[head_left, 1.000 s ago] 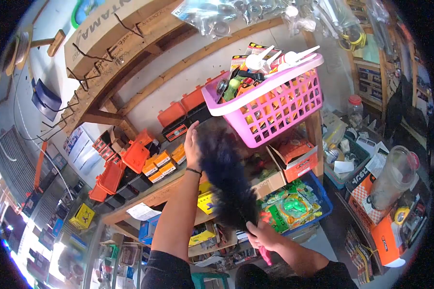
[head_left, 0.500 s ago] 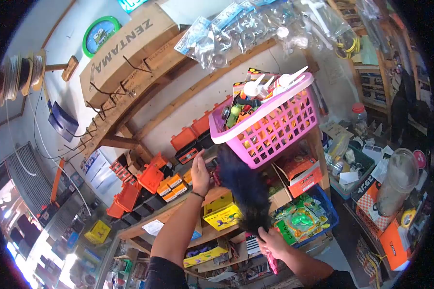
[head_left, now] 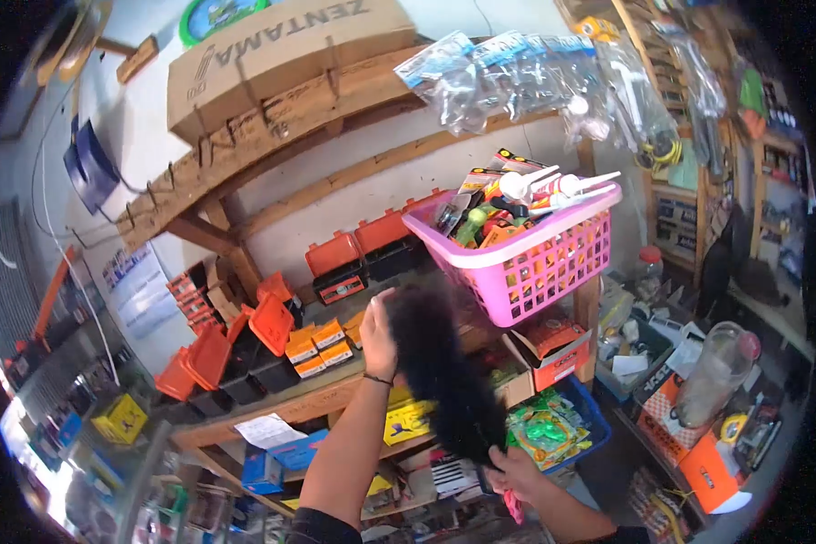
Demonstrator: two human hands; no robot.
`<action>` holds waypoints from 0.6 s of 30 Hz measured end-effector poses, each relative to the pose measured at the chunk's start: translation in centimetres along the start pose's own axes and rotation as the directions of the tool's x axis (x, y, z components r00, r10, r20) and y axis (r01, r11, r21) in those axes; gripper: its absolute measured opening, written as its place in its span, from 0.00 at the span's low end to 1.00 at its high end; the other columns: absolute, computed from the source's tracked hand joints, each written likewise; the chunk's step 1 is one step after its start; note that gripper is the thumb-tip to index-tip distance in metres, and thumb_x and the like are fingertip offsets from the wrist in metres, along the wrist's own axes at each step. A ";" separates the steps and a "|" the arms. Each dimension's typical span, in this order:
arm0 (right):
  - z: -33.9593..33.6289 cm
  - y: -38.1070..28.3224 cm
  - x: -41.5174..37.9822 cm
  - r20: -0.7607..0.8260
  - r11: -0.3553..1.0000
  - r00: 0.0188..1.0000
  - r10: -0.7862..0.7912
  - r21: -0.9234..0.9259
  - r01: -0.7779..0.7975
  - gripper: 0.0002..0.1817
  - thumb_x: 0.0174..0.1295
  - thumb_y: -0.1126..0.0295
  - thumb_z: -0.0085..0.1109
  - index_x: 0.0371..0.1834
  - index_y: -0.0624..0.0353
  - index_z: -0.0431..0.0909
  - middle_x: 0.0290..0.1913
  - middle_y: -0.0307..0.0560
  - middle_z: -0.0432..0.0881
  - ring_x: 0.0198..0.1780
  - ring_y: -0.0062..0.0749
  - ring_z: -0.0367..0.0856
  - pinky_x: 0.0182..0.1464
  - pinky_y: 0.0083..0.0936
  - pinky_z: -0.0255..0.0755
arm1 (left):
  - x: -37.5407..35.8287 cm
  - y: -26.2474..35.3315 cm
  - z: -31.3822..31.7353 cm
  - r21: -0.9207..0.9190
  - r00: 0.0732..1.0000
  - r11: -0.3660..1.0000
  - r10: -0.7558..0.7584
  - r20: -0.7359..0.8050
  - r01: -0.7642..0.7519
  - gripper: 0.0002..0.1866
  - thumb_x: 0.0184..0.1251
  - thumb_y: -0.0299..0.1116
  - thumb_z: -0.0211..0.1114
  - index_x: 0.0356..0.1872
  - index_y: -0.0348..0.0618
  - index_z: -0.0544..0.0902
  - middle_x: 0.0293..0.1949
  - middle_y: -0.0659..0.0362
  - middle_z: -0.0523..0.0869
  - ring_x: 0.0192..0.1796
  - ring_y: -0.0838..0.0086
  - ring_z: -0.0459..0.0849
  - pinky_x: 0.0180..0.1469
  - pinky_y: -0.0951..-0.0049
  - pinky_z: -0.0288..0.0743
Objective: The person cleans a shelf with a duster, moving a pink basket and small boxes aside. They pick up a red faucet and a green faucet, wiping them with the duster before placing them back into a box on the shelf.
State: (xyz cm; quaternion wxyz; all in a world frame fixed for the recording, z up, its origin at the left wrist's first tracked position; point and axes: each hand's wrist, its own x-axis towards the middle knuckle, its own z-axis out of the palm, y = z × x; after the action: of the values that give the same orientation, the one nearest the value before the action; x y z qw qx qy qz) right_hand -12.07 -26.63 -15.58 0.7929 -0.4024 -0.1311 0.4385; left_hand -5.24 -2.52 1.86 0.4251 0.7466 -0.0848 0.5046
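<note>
A black fluffy duster (head_left: 444, 372) slants up across the middle of the head view. My right hand (head_left: 515, 476) is wrapped round its lower end, where the pink handle (head_left: 513, 508) shows below the fist. My left hand (head_left: 380, 340) is raised with fingers stretched upward, right at the duster's left side near its top. A pink plastic basket (head_left: 539, 272) full of packaged goods and white-nozzled bottles sits on the shelf, up and right of the duster. Small orange boxes (head_left: 320, 347) stand on the shelf just left of my left hand.
Black cases with orange lids (head_left: 272, 322) line the wooden shelf at left. A long cardboard box (head_left: 286, 59) lies on the upper shelf, above metal hooks. Bagged goods (head_left: 517, 82) hang at upper right. A blue tray (head_left: 589, 417) holds green packets; a clear jar (head_left: 718, 376) lies at right.
The duster and my left hand have shifted slightly left, the duster's top now beside my fingers. The view has tilted and moved, so the shelf and basket sit lower in the frame.
</note>
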 end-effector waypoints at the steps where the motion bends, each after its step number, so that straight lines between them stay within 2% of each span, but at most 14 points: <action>1: 0.2 -0.1 -0.3 -0.081 0.995 0.994 -0.080 -0.059 0.075 0.16 0.63 0.57 0.43 0.22 0.54 0.61 0.11 0.34 0.58 0.12 0.19 0.54 0.15 0.18 0.51 | -0.1 1.8 0.2 -0.085 0.989 0.986 -0.140 0.036 0.143 0.21 0.69 0.43 0.40 0.47 0.36 0.72 0.39 0.53 0.78 0.40 0.73 0.77 0.39 0.74 0.73; 2: 0.3 0.0 -0.6 -0.105 0.994 0.992 -0.076 -0.080 0.068 0.16 0.63 0.57 0.43 0.22 0.54 0.61 0.11 0.34 0.58 0.12 0.19 0.54 0.15 0.18 0.51 | -0.2 2.6 0.4 -0.164 0.958 0.945 -0.271 0.089 0.283 0.21 0.69 0.44 0.39 0.46 0.36 0.72 0.39 0.53 0.79 0.39 0.74 0.77 0.38 0.74 0.73; 3: 0.3 0.2 -0.9 -0.055 0.997 0.998 -0.015 -0.080 0.011 0.17 0.63 0.57 0.44 0.20 0.54 0.59 0.11 0.34 0.58 0.11 0.19 0.53 0.14 0.18 0.50 | -0.1 1.8 0.5 -0.273 0.943 0.903 -0.312 0.111 0.331 0.21 0.69 0.44 0.39 0.46 0.36 0.72 0.37 0.54 0.79 0.37 0.77 0.77 0.39 0.77 0.72; 4: 0.1 0.5 -1.2 -0.008 0.995 0.999 0.048 -0.082 -0.049 0.18 0.63 0.57 0.45 0.19 0.54 0.57 0.11 0.34 0.57 0.10 0.19 0.53 0.12 0.18 0.50 | -0.1 1.1 0.6 -0.301 0.940 0.891 -0.322 0.109 0.340 0.21 0.69 0.44 0.39 0.46 0.36 0.72 0.37 0.54 0.79 0.37 0.77 0.77 0.39 0.77 0.72; 6: 0.0 0.4 -1.9 0.004 0.987 0.997 0.078 -0.139 -0.077 0.17 0.63 0.58 0.45 0.22 0.55 0.57 0.11 0.34 0.57 0.10 0.19 0.54 0.13 0.18 0.50 | 0.0 0.0 0.5 -0.606 0.948 0.731 -0.282 0.150 0.314 0.22 0.69 0.44 0.39 0.45 0.36 0.73 0.36 0.54 0.80 0.34 0.78 0.76 0.36 0.79 0.70; 7: 0.6 0.2 -2.2 -0.079 0.988 0.997 -0.006 -0.156 -0.006 0.17 0.63 0.57 0.45 0.22 0.54 0.57 0.11 0.34 0.57 0.11 0.19 0.54 0.13 0.18 0.50 | 0.4 -1.1 0.2 -0.288 0.991 0.948 -0.137 0.011 0.134 0.22 0.69 0.45 0.39 0.43 0.36 0.74 0.33 0.54 0.81 0.32 0.78 0.77 0.35 0.80 0.69; 8: 1.0 0.0 -2.4 -0.155 0.982 0.984 -0.093 -0.176 0.065 0.17 0.63 0.57 0.45 0.22 0.54 0.56 0.11 0.34 0.57 0.11 0.19 0.55 0.13 0.18 0.50 | 0.3 -0.5 0.4 -0.310 0.990 0.941 -0.143 -0.002 0.135 0.22 0.69 0.45 0.39 0.43 0.36 0.74 0.33 0.54 0.81 0.32 0.78 0.77 0.35 0.80 0.69; 9: 0.6 0.4 -2.1 -0.254 0.975 0.958 -0.132 -0.206 0.080 0.15 0.62 0.57 0.46 0.24 0.54 0.60 0.12 0.34 0.58 0.12 0.19 0.55 0.14 0.18 0.49 | 0.0 0.2 0.6 -0.311 0.978 0.928 -0.208 0.025 0.206 0.22 0.69 0.44 0.40 0.43 0.35 0.74 0.33 0.54 0.81 0.33 0.79 0.76 0.36 0.80 0.68; 10: 0.6 0.6 -2.2 -0.263 0.972 0.955 -0.134 -0.225 0.075 0.15 0.62 0.57 0.46 0.24 0.54 0.60 0.12 0.34 0.58 0.12 0.19 0.55 0.14 0.18 0.49 | -0.2 0.9 0.5 -0.309 0.961 0.911 -0.271 0.054 0.274 0.22 0.69 0.44 0.40 0.43 0.35 0.74 0.33 0.54 0.81 0.33 0.79 0.76 0.36 0.81 0.67; 12: 0.7 1.0 -2.4 -0.121 0.996 0.993 0.011 -0.089 -0.022 0.14 0.63 0.56 0.45 0.25 0.52 0.61 0.12 0.33 0.57 0.13 0.18 0.54 0.16 0.18 0.51 | -0.3 1.6 0.2 -0.278 0.953 0.911 -0.294 0.077 0.304 0.22 0.69 0.44 0.40 0.43 0.34 0.74 0.32 0.54 0.81 0.34 0.78 0.77 0.39 0.80 0.68; 14: 1.1 0.9 -2.5 -0.088 0.988 0.995 0.044 -0.145 -0.057 0.14 0.62 0.56 0.45 0.24 0.51 0.61 0.12 0.33 0.56 0.13 0.19 0.54 0.16 0.18 0.50 | -0.1 1.1 0.3 -0.460 0.979 0.865 -0.191 0.071 0.202 0.22 0.69 0.43 0.40 0.43 0.34 0.74 0.31 0.54 0.82 0.33 0.78 0.77 0.39 0.80 0.68; 16: 2.1 0.7 -2.5 -0.235 0.963 0.954 -0.187 -0.235 0.131 0.17 0.62 0.57 0.46 0.21 0.52 0.57 0.13 0.33 0.58 0.13 0.19 0.55 0.15 0.19 0.51 | 0.1 -0.3 0.4 -0.393 0.982 0.900 -0.187 0.041 0.188 0.21 0.69 0.43 0.40 0.42 0.34 0.74 0.29 0.54 0.83 0.33 0.76 0.79 0.40 0.80 0.69; 17: 1.4 1.0 -2.1 -0.335 0.972 0.927 -0.171 -0.212 0.102 0.16 0.62 0.57 0.46 0.21 0.52 0.58 0.12 0.33 0.57 0.13 0.20 0.55 0.15 0.19 0.50 | -0.2 0.8 0.5 -0.348 0.979 0.916 -0.199 0.042 0.201 0.21 0.69 0.43 0.40 0.42 0.34 0.74 0.28 0.54 0.83 0.33 0.76 0.79 0.40 0.79 0.69; 18: 1.1 1.2 -2.1 -0.332 0.973 0.928 -0.169 -0.209 0.103 0.16 0.62 0.57 0.46 0.21 0.52 0.58 0.12 0.33 0.57 0.13 0.20 0.55 0.15 0.19 0.50 | -0.3 1.4 0.5 -0.301 0.977 0.930 -0.209 0.041 0.211 0.21 0.69 0.42 0.40 0.42 0.35 0.74 0.27 0.54 0.83 0.33 0.76 0.79 0.41 0.79 0.69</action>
State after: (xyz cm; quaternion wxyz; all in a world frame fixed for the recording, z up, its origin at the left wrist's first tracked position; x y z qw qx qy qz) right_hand -14.61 -27.42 -15.43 0.7906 -0.5362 -0.0574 0.2899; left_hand -5.81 -3.87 2.31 0.5860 0.6792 -0.0829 0.4342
